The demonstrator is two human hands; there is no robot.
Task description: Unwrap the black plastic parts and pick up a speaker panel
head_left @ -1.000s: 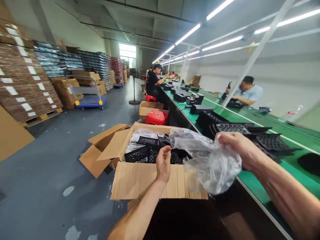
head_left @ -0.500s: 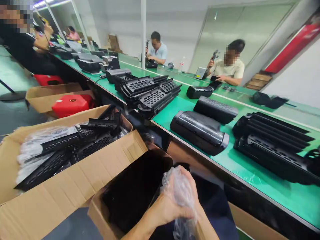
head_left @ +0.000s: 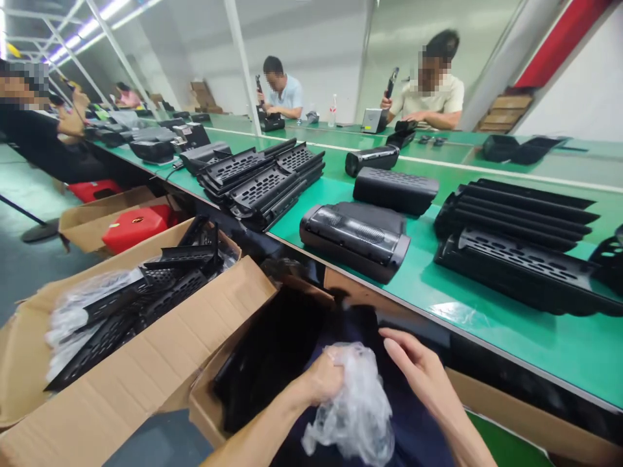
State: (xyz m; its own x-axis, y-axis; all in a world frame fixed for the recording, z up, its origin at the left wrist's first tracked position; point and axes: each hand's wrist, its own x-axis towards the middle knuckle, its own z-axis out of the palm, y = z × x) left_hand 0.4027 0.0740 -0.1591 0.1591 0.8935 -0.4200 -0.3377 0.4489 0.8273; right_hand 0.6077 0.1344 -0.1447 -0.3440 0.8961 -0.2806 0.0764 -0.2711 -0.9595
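My left hand [head_left: 325, 377] is closed around a crumpled clear plastic bag [head_left: 357, 405], which bunches and hangs down over my dark-clothed lap. To the right of the bag, apart from it, my right hand [head_left: 413, 357] is held with its fingers stretched out and nothing in them. Just left of my left hand, an open cardboard box [head_left: 207, 405] has a dark inside whose contents I cannot make out well. Above my hands, on the bench, lies a black housing with a glossy perforated panel [head_left: 357, 237].
A green workbench [head_left: 487, 350] runs across the view, its edge beyond my hands. Stacked black slotted panels [head_left: 263, 178] and nested black covers [head_left: 516, 214] lie on it. An open carton [head_left: 146, 363] at left holds black panels and plastic film. Several people work along the bench.
My right hand has let go of the plastic bag and moved right. My left hand keeps the bag, which now hangs looser. The camera view has shifted slightly.
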